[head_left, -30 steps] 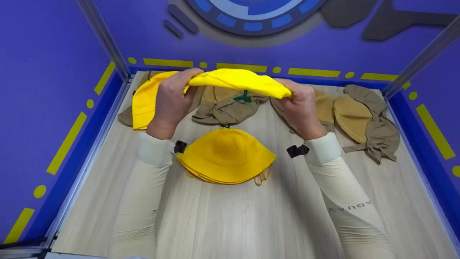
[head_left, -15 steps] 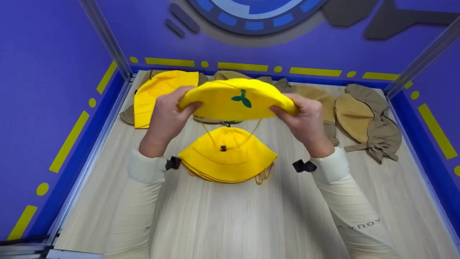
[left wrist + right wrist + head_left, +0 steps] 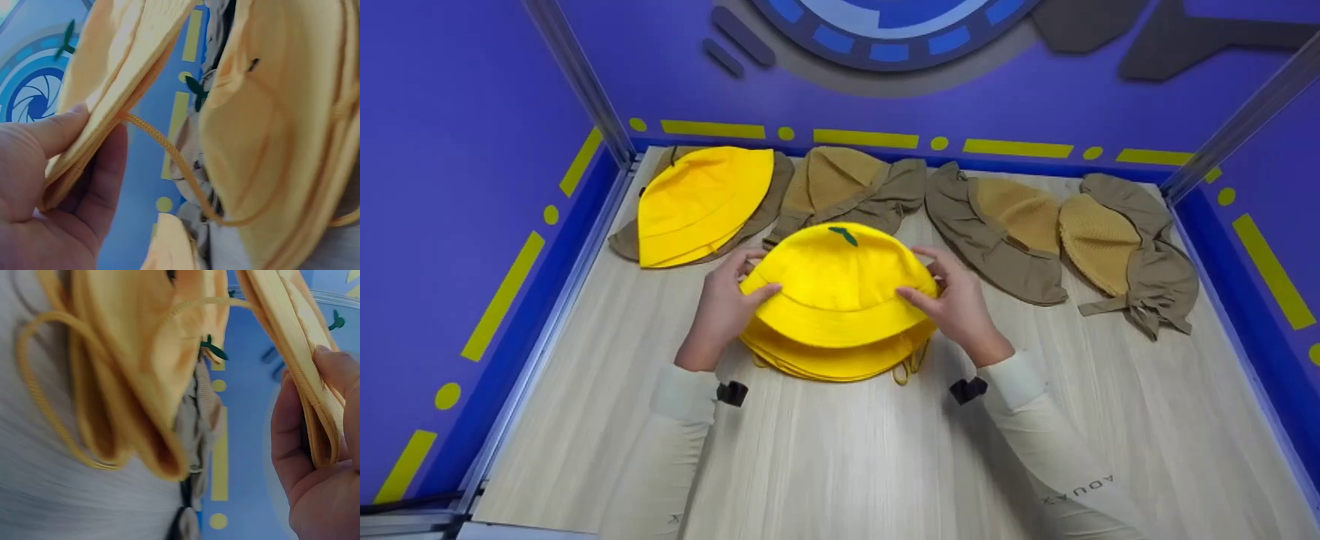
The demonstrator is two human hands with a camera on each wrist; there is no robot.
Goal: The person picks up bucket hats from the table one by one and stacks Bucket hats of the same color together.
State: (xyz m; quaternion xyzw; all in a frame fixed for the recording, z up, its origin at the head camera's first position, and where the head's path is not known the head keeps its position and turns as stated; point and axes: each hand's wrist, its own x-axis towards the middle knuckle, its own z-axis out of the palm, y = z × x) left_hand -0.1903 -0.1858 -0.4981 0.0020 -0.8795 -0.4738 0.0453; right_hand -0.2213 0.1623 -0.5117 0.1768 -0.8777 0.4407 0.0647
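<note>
A yellow bucket hat [image 3: 840,300] with a green sprout on its crown is folded flat between my two hands. My left hand [image 3: 725,307] pinches its left edge, thumb in front and fingers behind. At the right edge my right hand [image 3: 956,304] pinches it the same way. Just under it lies a stack of yellow hats [image 3: 840,367] on the table, mostly covered in the head view. Both wrist views show a gap between the held hat and the stack. A yellow cord [image 3: 169,149] hangs from the held hat in the left wrist view.
At the back left, yellow hats [image 3: 701,202] lie on a brown one. Brown and tan hats [image 3: 832,184], [image 3: 1005,225] and another tan hat with ties [image 3: 1132,255] line the back and right. Blue panels [image 3: 840,105] enclose the wooden table [image 3: 840,465].
Both hands have lowered the held hat from above the back row toward me, over the yellow stack. Its crown tipped from edge-on to facing the camera. The other hats stay put.
</note>
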